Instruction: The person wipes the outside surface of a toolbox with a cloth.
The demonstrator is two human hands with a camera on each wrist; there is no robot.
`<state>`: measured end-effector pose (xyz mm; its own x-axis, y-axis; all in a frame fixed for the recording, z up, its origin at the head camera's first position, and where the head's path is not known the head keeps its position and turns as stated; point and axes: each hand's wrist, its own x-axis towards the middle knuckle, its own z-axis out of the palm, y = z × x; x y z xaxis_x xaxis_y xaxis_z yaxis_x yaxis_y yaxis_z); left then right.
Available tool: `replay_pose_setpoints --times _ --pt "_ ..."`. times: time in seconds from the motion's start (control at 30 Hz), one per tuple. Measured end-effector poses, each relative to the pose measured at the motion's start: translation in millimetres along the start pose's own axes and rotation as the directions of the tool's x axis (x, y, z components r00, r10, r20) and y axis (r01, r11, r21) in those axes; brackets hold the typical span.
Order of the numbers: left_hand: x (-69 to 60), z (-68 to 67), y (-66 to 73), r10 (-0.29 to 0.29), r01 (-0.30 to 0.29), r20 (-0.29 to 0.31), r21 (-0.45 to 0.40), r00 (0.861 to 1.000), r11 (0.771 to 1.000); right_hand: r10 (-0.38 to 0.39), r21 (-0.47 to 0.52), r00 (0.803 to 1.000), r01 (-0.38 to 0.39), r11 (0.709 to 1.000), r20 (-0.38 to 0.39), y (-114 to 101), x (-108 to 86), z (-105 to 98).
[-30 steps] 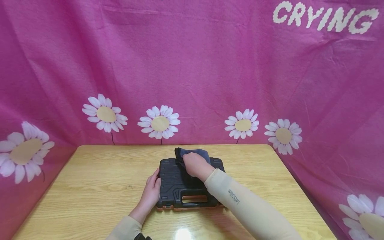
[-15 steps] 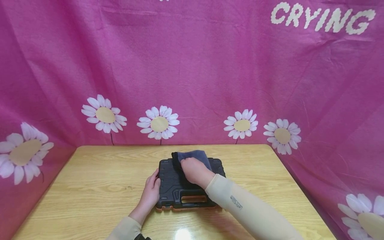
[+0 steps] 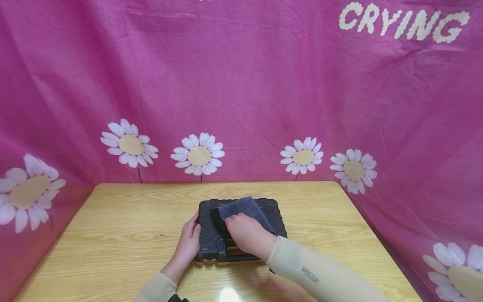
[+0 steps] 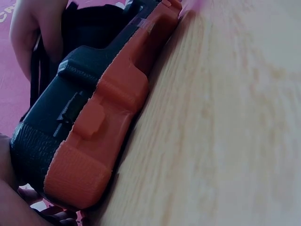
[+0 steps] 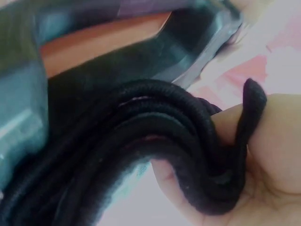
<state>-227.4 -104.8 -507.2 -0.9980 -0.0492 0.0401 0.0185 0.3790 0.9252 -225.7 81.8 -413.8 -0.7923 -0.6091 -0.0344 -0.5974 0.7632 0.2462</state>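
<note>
A black plastic carrying case (image 3: pixel 206 228) with an orange lower half lies flat on the table, its cut-out handle facing the person. My left hand (image 3: pixel 188 241) rests along the case's left side, fingers fairly straight and touching the edge. With curled fingers, my right hand (image 3: pixel 249 235) grips a folded dark grey-blue cloth (image 3: pixel 245 206), which lies over the lid and is bunched under the hand. Black folds of the cloth (image 5: pixel 155 103) pass between thumb and fingers in the right wrist view. A latch (image 4: pixel 70 110) shows on the case's front in the left wrist view.
The case sits on a light wood-grain table (image 3: pixel 124 226). A magenta curtain (image 3: pixel 241 92) printed with daisies hangs behind the table and along both sides. Light glares off the tabletop near the front edge.
My right hand has drawn the cloth across the lid toward the person, from the far edge down close to the handle. The left hand and the case have stayed put.
</note>
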Motion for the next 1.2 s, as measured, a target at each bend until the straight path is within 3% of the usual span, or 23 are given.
replay_pose_setpoints --times 0.43,0.83,1.2 --pt "-0.5 -1.9 1.4 0.011 -0.011 -0.002 0.001 1.0 1.0 -0.066 -0.039 0.997 0.065 0.997 -0.029 -16 -32.1 -6" --pt "-0.1 -0.9 -2.1 0.004 -0.004 -0.001 0.005 1.0 1.0 -0.1 0.0 0.995 0.1 0.995 -0.015 -25 -58.8 -5" --pt "-0.2 -0.9 1.3 0.003 -0.003 0.002 0.011 1.0 1.0 -0.088 0.001 0.994 0.088 0.996 -0.07 -23 -60.8 -4"
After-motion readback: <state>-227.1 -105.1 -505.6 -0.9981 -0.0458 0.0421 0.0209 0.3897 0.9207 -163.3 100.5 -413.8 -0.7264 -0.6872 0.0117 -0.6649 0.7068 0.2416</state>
